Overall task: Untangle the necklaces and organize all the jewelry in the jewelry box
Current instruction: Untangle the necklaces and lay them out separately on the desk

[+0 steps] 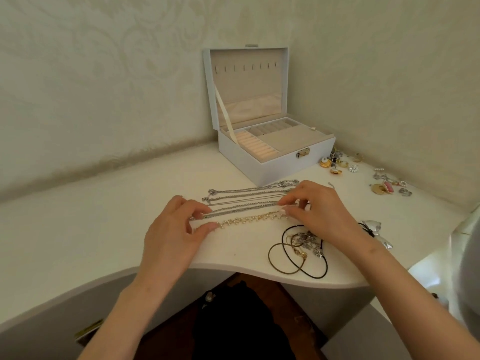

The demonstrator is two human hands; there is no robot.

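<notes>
The pearl chain (249, 220) lies pulled out straight on the table (104, 216), its long axis running left to right in front of me and rising a little toward the right. I have one end in each hand. My left hand (171, 235) pinches the left end between thumb and forefinger, and my right hand (319, 211) pinches the right end with curled fingertips, palm down.

Just beyond it, the silver chains (246, 197) lie in a row on nearly the same line, with their far ends close to my right knuckles. The pearl chain looks free of them, though I cannot tell whether it touches the nearest one.

The box (280, 167) stands open behind the row, ahead and slightly right, so my right hand is the nearer one to it. Its lid hooks look bare. By my judgement, the chain would have to be lifted up and over the silver row to reach them.

A tangle (301, 245) of cords and pendants waits under my right wrist, near the table edge. Earrings (335, 163) lie scattered to the right of the box.
</notes>
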